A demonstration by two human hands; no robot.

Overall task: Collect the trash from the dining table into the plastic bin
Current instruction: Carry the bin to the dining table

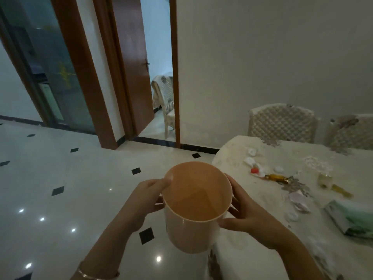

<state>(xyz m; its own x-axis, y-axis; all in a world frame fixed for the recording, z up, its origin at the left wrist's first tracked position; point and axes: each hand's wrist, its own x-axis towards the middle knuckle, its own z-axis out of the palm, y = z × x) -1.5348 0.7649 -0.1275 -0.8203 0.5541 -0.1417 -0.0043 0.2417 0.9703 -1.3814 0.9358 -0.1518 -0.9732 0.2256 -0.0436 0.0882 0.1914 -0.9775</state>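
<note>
I hold a round pale pink plastic bin (190, 233) in the air, just off the left edge of the dining table (238, 150). Its inside looks empty. My left hand (144, 201) grips its left rim with the thumb over the edge. My right hand (244, 215) clasps its right side. Trash lies scattered on the table's cloth: a red bottle cap (254, 170), a gold candy wrapper (277, 177), white caps and scraps (249, 161), crumpled white paper (299, 201), and a yellowish wrapper (342, 190).
A green and white tissue pack (351, 219) lies at the table's right edge. Two quilted chairs (282, 123) stand behind the table against the wall. Glossy tiled floor (60, 178) spreads left, with an open wooden door (133, 67) and a glass door beyond.
</note>
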